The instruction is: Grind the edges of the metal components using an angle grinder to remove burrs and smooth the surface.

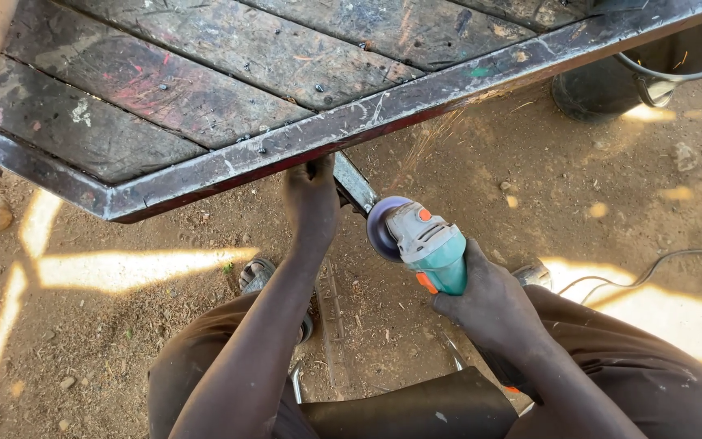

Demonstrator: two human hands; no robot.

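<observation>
Teal angle grinder (428, 244) sits tight in the right hand (489, 305), fingers wrapped around its body. Its round disc touches a metal bar (354, 182) under the workbench. Just beside it, the left hand (310, 199) curls around that bar. Farther off, the workbench (229, 162) has dark wooden planks. A black bucket (643, 65) stands on the dirt beyond.

Bucket (652, 65) cropped; left fingers (312, 169) under frame (351, 122)

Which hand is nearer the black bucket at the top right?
The right hand, gripping the teal angle grinder, is nearer the black bucket. The left hand sits further left, against the metal frame edge.
</observation>
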